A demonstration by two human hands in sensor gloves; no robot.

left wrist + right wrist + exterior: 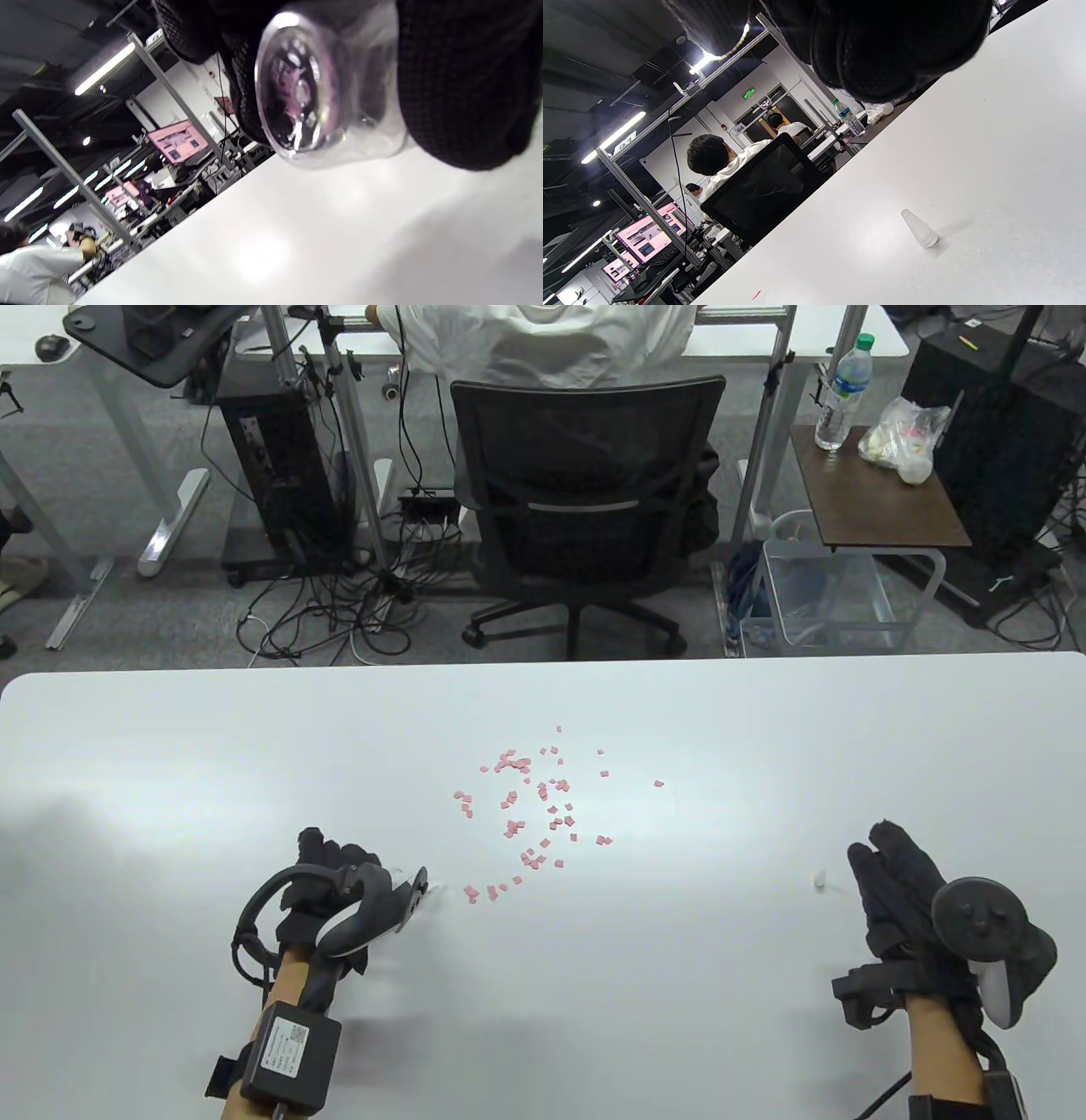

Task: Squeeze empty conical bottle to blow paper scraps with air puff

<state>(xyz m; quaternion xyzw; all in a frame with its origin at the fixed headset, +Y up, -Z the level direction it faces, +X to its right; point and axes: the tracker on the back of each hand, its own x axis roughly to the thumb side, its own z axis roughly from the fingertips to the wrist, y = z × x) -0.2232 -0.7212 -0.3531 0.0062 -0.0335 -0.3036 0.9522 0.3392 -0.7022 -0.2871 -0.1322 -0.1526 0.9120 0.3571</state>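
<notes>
My left hand (339, 886) grips a clear, empty conical bottle (326, 89), which lies on its side low over the white table (170, 814). Its round base faces the left wrist camera. In the table view only its tip (419, 889) shows past the tracker, pointing right towards the nearest scraps. Several small pink paper scraps (530, 806) lie scattered in the table's middle, up and to the right of that hand. My right hand (891, 874) rests on the table at the right with fingers stretched out, holding nothing.
A small clear conical cap (820, 882) stands on the table just left of my right hand; it also shows in the right wrist view (919, 228). A black office chair (585, 509) and a seated person are beyond the table's far edge.
</notes>
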